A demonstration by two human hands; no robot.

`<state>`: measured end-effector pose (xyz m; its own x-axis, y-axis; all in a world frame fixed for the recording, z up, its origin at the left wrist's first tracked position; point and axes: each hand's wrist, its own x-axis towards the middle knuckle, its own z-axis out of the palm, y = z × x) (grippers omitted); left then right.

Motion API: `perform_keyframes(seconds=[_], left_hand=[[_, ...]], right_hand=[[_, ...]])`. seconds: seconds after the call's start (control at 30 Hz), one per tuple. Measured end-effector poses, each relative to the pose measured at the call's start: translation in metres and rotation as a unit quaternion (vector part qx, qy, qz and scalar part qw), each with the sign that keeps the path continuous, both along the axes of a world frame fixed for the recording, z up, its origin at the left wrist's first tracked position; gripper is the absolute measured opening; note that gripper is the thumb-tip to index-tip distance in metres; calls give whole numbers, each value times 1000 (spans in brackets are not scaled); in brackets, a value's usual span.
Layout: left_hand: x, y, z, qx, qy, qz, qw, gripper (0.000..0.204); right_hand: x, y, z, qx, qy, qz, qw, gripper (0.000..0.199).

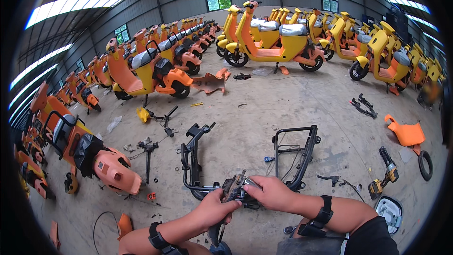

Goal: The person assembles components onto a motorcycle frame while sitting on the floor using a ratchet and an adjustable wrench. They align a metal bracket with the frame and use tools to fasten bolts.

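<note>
Low in the middle, my left hand [216,210] is closed around a dark, dirty mechanical part [232,188] with a black arm reaching down below the fist. My right hand [270,192] is closed on a short silver metal piece [252,184], held against the upper right side of that part. Its exact kind is hidden by my fingers. Just beyond both hands lies a black tubular scooter frame [302,160] on the concrete floor. A small blue-ended piece [269,159] sits by the frame's inner edge.
An orange and yellow scooter [115,167] stands close on the left, with rows of scooters [269,38] behind. At the right lie a yellow cordless drill [383,177], a brake lever [329,178], a tyre [425,165], an orange panel [406,132] and an opened case [390,212].
</note>
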<state>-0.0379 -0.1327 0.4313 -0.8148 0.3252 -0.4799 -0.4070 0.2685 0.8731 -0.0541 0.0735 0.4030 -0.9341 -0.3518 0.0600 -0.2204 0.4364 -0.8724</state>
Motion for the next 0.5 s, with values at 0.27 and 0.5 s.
perform_keyframes(seconds=[0.27,0.5], left_hand=[[1,0,5,27,-4,6,1000,26],[4,-1,14,2,-6,-12,1000,23]], right_hand=[[10,-5,-9,253,377,-77,888,41],[1,-1,-1,-149,-109,-3,983,33]])
